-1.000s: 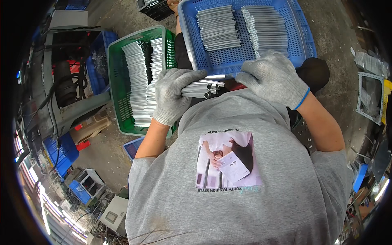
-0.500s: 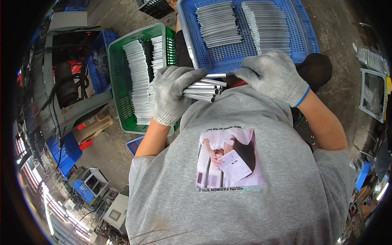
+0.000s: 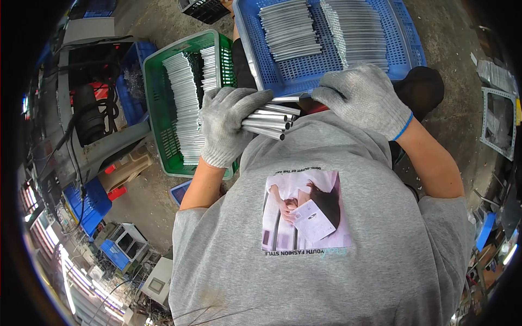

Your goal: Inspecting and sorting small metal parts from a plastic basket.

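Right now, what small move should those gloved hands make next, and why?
Perhaps bring the gloved right hand lightly onto the end of the uppermost metal tube. That end points toward the right hand, while the gloved left hand grips the bundle of metal tubes, which could steady it. Whether the right hand touches that tube is unclear.

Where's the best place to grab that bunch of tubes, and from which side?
Probably near the open ends of the tubes, coming from the person's right: the left grip covers the rest, while these ends jut out rightward. Closing around the whole bunch looks safer than pinching one, since they are slim, round and slightly fanned out.
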Available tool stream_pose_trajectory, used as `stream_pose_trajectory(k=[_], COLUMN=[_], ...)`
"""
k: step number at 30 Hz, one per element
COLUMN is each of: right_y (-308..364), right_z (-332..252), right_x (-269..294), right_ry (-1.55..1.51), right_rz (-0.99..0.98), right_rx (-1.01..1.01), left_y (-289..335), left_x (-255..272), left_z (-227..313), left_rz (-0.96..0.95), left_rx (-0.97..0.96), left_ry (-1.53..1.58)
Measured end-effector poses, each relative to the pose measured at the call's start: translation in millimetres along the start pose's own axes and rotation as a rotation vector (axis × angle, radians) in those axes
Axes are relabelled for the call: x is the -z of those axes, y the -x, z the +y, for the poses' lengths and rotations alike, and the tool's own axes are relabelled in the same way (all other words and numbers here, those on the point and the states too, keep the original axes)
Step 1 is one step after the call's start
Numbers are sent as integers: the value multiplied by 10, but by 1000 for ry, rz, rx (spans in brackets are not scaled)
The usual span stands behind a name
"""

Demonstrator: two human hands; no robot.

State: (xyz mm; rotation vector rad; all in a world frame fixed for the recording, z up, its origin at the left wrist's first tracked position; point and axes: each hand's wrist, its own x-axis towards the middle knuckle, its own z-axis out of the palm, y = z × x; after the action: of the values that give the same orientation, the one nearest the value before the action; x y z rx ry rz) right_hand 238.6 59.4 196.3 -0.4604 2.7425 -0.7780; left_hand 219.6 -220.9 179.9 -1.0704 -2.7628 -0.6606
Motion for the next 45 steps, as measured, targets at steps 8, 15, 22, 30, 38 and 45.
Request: stream_pose_trajectory(k=[8, 15, 22, 30, 38, 45], right_y=[75, 26, 83, 45, 195, 249], right_z=[-47, -17, -35, 223, 476, 534], right_x=[62, 11, 68, 44, 129, 94], right_ry=[-82, -106, -210, -119, -32, -14], right_rz=[-90, 26, -196, 45, 132, 149], right_rx=[-30, -17, -134, -232, -304, -316], left_y=[18, 28, 32, -184, -556, -652], left_x=[-7, -11, -89, -380, -1235, -1397], left_z=[33, 14, 35, -17, -55, -99], left_rz=[3, -8, 5, 7, -345, -354], left_rx=[8, 2, 17, 70, 291, 372], left_ry=[-4, 2, 13, -13, -87, 39])
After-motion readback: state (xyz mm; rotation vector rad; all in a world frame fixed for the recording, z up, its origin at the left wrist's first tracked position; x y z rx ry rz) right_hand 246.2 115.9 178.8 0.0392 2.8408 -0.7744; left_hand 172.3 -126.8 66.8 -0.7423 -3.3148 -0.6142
